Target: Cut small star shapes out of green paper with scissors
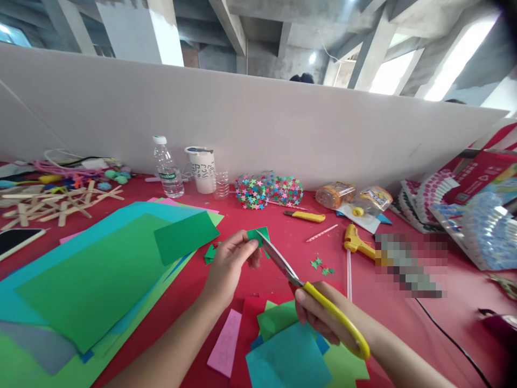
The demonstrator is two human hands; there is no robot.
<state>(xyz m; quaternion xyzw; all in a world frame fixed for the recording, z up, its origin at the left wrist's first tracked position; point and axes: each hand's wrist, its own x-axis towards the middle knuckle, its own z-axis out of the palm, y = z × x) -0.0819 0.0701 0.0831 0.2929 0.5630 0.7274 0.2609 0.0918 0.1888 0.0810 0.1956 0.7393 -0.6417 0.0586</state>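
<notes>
Between the thumb and fingers of my left hand (232, 256) is a small piece of green paper (258, 235). My right hand (319, 312) grips yellow-handled scissors (337, 318), whose blades point up and left and meet the green piece. Small green offcuts (210, 253) lie just left of my left hand. Several tiny green stars (322, 266) are on the table to the right of the blades. Beneath my right hand sits a pile of coloured paper squares (288, 355), with a pink strip (226, 342) beside it.
Large green sheets (92, 269) cover the left side. A water bottle (167, 170), a cup (202, 170) and star-covered decorations (269, 189) stand along the white partition (242, 124). A yellow cutter (306, 216) and glue gun (363, 245) lie right; wooden sticks (60, 202) are at far left.
</notes>
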